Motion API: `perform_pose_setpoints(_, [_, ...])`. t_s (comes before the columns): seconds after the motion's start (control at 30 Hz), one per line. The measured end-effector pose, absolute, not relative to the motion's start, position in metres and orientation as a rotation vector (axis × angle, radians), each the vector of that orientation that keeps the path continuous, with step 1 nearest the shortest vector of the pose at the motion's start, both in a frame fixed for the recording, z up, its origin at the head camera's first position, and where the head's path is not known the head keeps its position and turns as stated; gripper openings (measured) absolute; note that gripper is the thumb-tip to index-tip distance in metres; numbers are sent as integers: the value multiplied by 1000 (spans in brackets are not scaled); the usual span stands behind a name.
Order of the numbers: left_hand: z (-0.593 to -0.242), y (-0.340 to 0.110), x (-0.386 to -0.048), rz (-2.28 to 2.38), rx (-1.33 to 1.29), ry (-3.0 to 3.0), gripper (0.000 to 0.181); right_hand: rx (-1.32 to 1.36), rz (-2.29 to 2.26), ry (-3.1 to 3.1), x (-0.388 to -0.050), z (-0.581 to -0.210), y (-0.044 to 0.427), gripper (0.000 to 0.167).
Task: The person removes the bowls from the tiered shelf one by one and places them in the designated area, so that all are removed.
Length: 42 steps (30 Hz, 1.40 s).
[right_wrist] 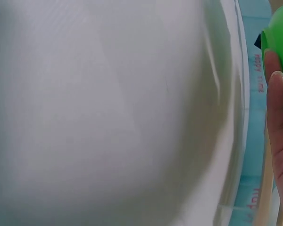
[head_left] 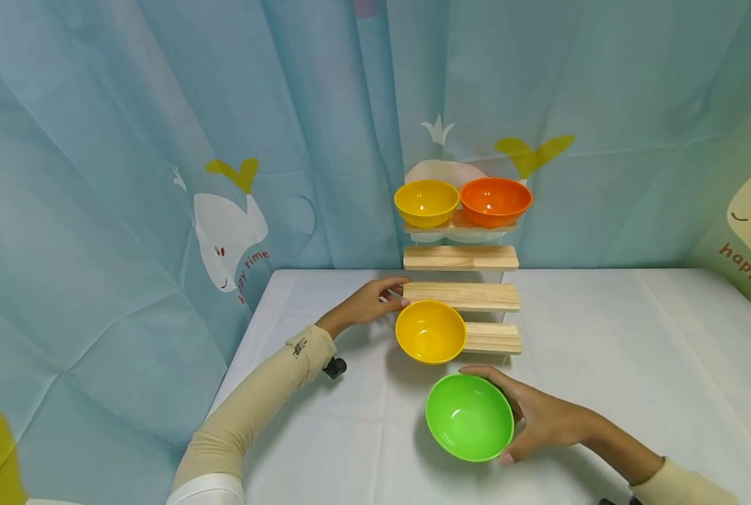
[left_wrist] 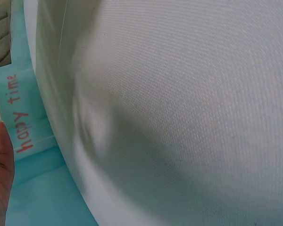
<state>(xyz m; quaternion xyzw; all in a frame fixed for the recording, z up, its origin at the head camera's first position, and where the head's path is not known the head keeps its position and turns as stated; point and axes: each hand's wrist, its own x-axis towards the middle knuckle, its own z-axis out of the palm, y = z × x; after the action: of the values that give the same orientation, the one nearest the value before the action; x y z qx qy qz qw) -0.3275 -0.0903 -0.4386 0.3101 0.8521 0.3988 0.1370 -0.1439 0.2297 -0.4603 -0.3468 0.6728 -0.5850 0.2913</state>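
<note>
Pale blue curtain cloth (head_left: 325, 105) is hanging behind your white-covered table (head_left: 312, 449), showing printed whales with mustard-yellow tails. Your right hand (head_left: 542, 417) is holding a green bowl (head_left: 470, 419) in front of the wooden stand (head_left: 460, 258), its thumb and fingers spreading wide apart and pinching the bowl at its right side. That bowl is looking plain, glossy and bright lime inside, tilting slightly toward you, a highlight shining at its bottom and a soft shadow falling on the cloth. Your left hand (head_left: 370, 300) is reaching to the left end of the stand's third board down, thumb and forefinger curving toward its two edges; you cannot tell from these views whether they are gripping. Just beside that hand, a deep yellow bowl (head_left: 430, 333) is covering the left part of the lowest board. On the top board, a second yellow bowl (head_left: 427, 203) and an orange bowl (head_left: 496, 202) are sitting side by side, both smooth and shiny. Red lettering (head_left: 254, 270) on the left cloth is reading "happy time", and "happy" (head_left: 746, 266) is showing at the right. Your left cuff (head_left: 312, 347) is bearing a small dark print, too small to read.
</note>
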Motion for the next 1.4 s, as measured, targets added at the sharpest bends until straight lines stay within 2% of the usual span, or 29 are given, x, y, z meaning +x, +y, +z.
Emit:
perform_pose_setpoints(0.13, [-439, -90, -328, 1156, 898, 2466, 57, -1018, -1554, 1770, -145, -463, 220, 106])
perform_pose_setpoints(0.5, [-441, -91, -329, 1147, 901, 2467, 57, -1054, -1551, 1751, -146, -469, 200, 103])
perform_pose_setpoints(1.4, [-438, -91, -329, 1148, 914, 2460, 56, -911, -1507, 1836, -142, -471, 156, 106])
